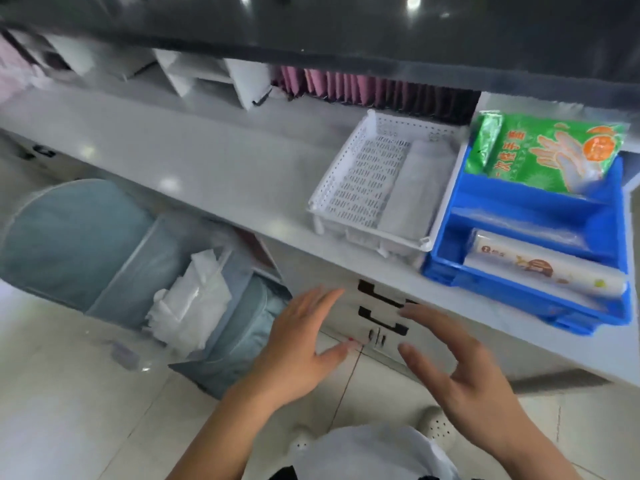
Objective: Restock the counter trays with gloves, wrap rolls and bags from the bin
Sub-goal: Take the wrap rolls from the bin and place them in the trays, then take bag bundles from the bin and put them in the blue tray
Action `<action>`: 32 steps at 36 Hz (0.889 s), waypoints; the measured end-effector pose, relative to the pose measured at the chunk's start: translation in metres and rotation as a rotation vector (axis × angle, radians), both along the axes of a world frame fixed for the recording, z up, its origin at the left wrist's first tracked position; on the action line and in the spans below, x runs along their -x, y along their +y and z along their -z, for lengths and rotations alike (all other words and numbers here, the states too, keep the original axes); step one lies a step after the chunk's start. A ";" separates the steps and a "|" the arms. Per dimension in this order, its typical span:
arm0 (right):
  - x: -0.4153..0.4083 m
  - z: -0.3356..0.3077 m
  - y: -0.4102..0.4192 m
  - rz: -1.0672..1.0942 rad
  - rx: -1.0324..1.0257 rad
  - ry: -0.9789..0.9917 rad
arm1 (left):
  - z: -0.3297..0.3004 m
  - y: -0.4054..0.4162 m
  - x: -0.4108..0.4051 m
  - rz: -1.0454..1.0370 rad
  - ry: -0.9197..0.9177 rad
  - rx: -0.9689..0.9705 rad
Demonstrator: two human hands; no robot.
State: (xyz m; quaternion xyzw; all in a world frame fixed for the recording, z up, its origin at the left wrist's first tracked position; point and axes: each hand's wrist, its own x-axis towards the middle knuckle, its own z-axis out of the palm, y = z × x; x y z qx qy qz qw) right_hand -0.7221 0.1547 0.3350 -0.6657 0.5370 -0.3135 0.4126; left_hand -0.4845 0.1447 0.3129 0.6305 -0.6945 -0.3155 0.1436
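Blue moulded plastic makes up the divided tray (pixel 609 216) at the right end of the pale grey counter (pixel 194 168), and its partitions look meant to keep each kind of stock apart: the far compartment holds green printed packets of disposable gloves (pixel 550 154) leaning against the back wall, while the near compartment holds a white cling-wrap roll in a printed sleeve (pixel 550 268) lying lengthwise. Just beside it, touching or nearly so, sits a white perforated plastic basket tray (pixel 332 188) with a flat stack of pale translucent bags (pixel 412 188) along its right side, the left side showing bare mesh, so I judge it has room for more. Down on the tiled floor (pixel 69 410), under the counter's edge, a grey-blue fabric bin (pixel 138 265) stands with its lid flipped back, and white crumpled plastic bags (pixel 187 303) still poke up from its pocket. Both hands hover between bin and trays, in front of the drawer handles (pixel 381 317): the left hand (pixel 298 351) has its fingers spread flat and grasps nothing, and the right hand (pixel 460 362) is loosely arched, fingers apart, also holding nothing.
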 end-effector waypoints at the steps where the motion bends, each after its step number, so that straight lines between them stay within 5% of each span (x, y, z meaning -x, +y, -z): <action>1: -0.020 0.002 0.004 -0.020 -0.013 0.001 | 0.003 0.008 -0.019 -0.026 0.008 -0.002; 17: -0.227 0.001 0.017 -0.309 -0.065 0.252 | 0.064 0.125 -0.244 -0.577 0.381 -0.146; 23: -0.298 0.019 -0.018 -0.478 -0.101 0.369 | 0.084 0.122 -0.289 -0.711 0.367 -0.163; 32: -0.459 0.052 -0.127 -0.690 -0.102 0.277 | 0.091 0.104 -0.386 -0.932 0.256 -0.295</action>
